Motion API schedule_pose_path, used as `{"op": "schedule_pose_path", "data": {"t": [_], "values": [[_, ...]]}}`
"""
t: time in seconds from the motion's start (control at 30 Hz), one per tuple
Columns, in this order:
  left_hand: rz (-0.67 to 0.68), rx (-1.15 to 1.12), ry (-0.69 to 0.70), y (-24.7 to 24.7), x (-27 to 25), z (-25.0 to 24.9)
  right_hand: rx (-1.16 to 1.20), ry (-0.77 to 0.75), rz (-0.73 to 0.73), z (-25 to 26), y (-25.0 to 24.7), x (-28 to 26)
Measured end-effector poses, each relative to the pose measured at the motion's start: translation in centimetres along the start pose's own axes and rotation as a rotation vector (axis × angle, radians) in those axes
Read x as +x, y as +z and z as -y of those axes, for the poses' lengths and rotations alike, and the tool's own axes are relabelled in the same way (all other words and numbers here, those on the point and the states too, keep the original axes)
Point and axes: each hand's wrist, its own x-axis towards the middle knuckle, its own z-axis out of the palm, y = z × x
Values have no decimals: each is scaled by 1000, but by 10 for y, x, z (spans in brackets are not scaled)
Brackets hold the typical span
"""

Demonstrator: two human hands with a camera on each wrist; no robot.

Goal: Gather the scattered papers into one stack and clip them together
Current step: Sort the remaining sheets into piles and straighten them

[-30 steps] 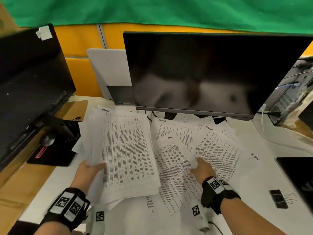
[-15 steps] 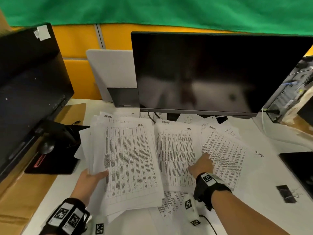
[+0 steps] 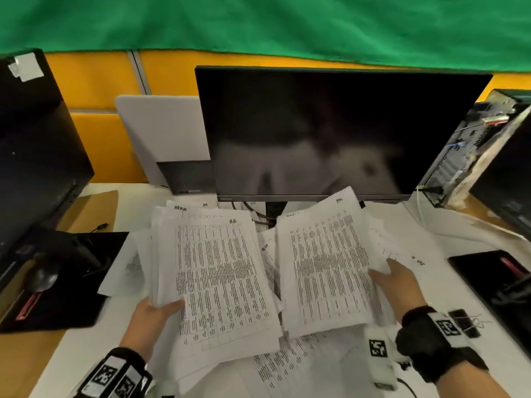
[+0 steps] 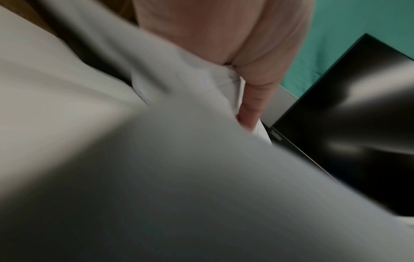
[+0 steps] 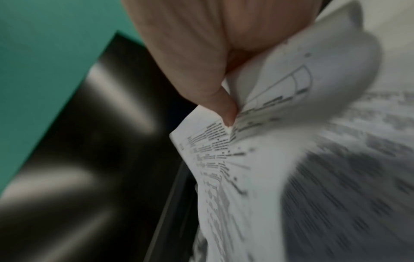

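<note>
My left hand (image 3: 156, 313) grips the lower left edge of a thick stack of printed papers (image 3: 218, 280), thumb on top; the left wrist view shows that hand (image 4: 251, 99) with the thumb pressed on white sheets (image 4: 190, 85). My right hand (image 3: 393, 280) pinches the right edge of a second bundle of printed sheets (image 3: 324, 268), lifted off the desk; the right wrist view shows this hand (image 5: 221, 99) with the thumb clamping curled pages (image 5: 257, 141). More printed sheets (image 3: 290, 366) lie on the white desk beneath. A black binder clip (image 3: 465, 323) lies behind my right wrist.
A large dark monitor (image 3: 324, 130) stands just behind the papers. Another monitor (image 3: 34, 156) is at the left above a black mouse pad (image 3: 71, 282) with a mouse (image 3: 43, 278). A computer case (image 3: 474, 150) and a black pad (image 3: 494, 280) sit at the right.
My right hand has picked up a bundle of sheets that lay flat on the desk and raised it beside the left stack. The left hand keeps its hold on its stack.
</note>
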Motion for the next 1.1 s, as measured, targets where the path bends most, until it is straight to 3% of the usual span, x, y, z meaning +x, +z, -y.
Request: {"op": "schedule_pose_path", "data": {"t": [0.23,0.43,0.63,0.77,0.83,0.9,1.0,1.1], "values": [[74,32,12,17,-1,-5,305,64,114,6,-41,6],[153,-84,-109,55,-12,-23,323,7,312,1,14,-6],[221,-99,-61,79,-21,-32,347,38,662,-8,65,-12],[236,-9,-63,77,-10,-21,147,-64,646,-1,77,-16],[189,41,-37,72,-10,-19,108,-102,635,3,78,-17],[122,44,-16,60,-9,-19,49,-110,533,5,78,-14],[34,22,-12,34,-9,-20,-260,-89,324,-3,83,-3],[-16,25,11,14,-11,-19,-595,-119,345,-13,97,-6]]}}
